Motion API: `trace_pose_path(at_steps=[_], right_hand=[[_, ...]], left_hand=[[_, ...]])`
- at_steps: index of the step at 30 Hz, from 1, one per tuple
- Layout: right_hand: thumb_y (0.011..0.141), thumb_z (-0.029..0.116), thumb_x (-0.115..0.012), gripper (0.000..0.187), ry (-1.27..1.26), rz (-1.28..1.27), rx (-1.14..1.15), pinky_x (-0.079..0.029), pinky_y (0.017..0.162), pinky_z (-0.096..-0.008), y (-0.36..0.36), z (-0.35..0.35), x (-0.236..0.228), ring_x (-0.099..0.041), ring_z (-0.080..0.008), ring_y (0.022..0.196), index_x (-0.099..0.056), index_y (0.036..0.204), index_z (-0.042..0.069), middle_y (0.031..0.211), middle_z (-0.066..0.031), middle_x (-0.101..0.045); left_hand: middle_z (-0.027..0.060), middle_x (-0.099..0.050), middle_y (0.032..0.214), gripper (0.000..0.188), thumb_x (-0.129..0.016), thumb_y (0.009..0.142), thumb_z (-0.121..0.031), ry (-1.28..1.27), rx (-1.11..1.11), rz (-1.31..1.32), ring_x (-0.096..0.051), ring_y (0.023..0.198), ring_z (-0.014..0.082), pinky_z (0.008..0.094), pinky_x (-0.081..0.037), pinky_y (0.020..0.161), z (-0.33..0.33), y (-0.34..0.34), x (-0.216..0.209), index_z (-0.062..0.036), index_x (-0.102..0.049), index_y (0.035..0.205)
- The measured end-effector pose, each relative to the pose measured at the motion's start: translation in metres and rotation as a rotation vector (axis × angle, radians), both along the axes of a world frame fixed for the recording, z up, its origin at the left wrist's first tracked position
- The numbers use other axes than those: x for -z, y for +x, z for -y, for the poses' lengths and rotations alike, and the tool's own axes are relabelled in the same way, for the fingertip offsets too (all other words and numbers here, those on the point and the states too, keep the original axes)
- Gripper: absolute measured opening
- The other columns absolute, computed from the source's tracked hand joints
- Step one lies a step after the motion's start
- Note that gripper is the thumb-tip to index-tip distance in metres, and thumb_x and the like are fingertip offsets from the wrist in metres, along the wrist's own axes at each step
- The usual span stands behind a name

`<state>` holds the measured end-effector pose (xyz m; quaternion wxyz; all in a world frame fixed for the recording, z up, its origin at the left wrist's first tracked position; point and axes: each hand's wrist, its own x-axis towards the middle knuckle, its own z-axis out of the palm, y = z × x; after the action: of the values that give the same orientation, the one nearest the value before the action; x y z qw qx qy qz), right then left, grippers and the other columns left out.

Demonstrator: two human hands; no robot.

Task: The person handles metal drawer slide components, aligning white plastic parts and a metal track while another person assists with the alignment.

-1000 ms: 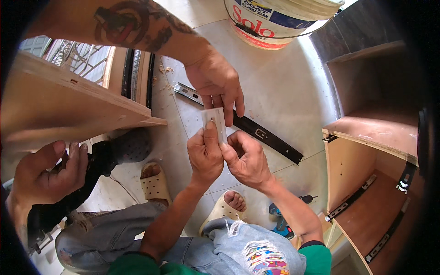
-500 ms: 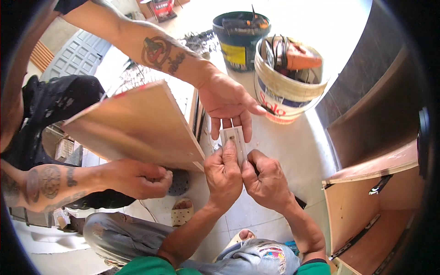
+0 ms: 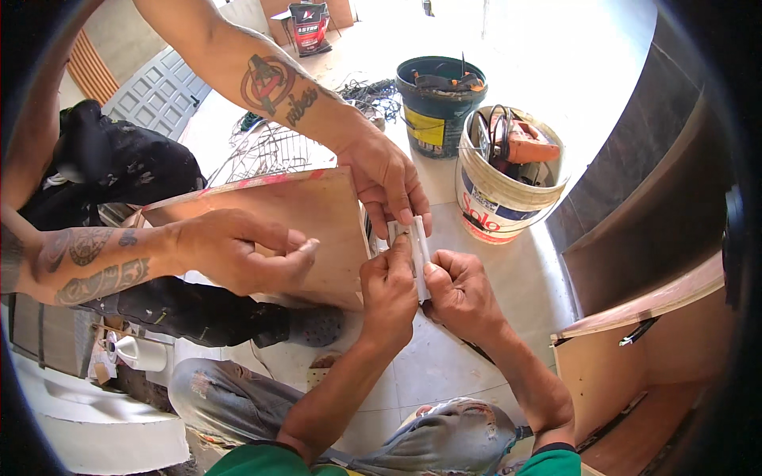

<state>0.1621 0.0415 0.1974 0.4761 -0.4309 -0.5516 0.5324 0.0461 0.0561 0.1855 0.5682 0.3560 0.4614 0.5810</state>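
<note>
My left hand (image 3: 387, 295) grips a short, whitish channelled strip (image 3: 420, 258), its thumb or a finger lying up along the face. My right hand (image 3: 463, 297) pinches the same strip on its right side, fingers curled in. The strip stands roughly upright in the picture, over the tiled floor. At its far end a co-worker's hand (image 3: 385, 178) reaches down with the fingertips at the strip. The co-worker's other hand (image 3: 242, 250) hovers at the left, fingers bent, in front of a wooden panel (image 3: 313, 226); whether it holds something small I cannot tell.
A dark green bucket (image 3: 429, 107) and a whitish bucket (image 3: 484, 198) with an orange power tool (image 3: 530, 147) stand beyond the hands. An open wooden cabinet box (image 3: 607, 365) is at the right. Tangled cables (image 3: 373, 99) lie behind the co-worker's forearm.
The co-worker's far hand has turned from palm up to fingers down on the strip's end. The other hand has risen and moved right. My hands keep their grip; the view has shifted.
</note>
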Motion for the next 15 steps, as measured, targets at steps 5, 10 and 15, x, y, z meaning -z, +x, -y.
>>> trace_pose_path(at_steps=[5, 10, 15], right_hand=[[0.096, 0.016, -0.047, 0.031, -0.125, -0.059, -0.082, -0.04, 0.041, -0.0239, -0.005, -0.004, -0.015, -0.049, -0.0067, 0.046, -0.051, 0.07, 0.001, 0.055, -0.0013, -0.051], [0.096, 0.016, -0.048, 0.03, -0.164, -0.064, -0.095, -0.038, 0.04, -0.0236, -0.002, -0.003, -0.025, -0.047, -0.0062, 0.046, -0.052, 0.07, 0.001, 0.055, -0.0012, -0.051], [0.095, 0.019, -0.051, 0.03, -0.075, 0.081, -0.146, -0.039, 0.042, -0.0247, 0.008, -0.012, -0.022, -0.048, -0.0055, 0.048, -0.056, 0.073, 0.0, 0.057, -0.0008, -0.053]], left_hand=[[0.0008, -0.056, 0.072, 0.031, -0.05, 0.1, -0.029, -0.068, 0.001, 0.046, -0.052, 0.06, 0.0069, 0.0246, -0.039, 0.047, -0.001, -0.008, -0.011, -0.0015, -0.062, 0.09], [0.0029, -0.058, 0.073, 0.04, -0.05, 0.099, -0.034, -0.21, -0.084, 0.132, -0.053, 0.068, 0.0097, 0.0265, -0.044, 0.058, 0.004, 0.001, -0.034, 0.0004, -0.064, 0.083], [0.0029, -0.058, 0.074, 0.042, -0.049, 0.1, -0.036, -0.093, -0.036, -0.006, -0.053, 0.067, 0.0097, 0.0255, -0.043, 0.059, 0.005, -0.002, -0.031, -0.0005, -0.065, 0.085]])
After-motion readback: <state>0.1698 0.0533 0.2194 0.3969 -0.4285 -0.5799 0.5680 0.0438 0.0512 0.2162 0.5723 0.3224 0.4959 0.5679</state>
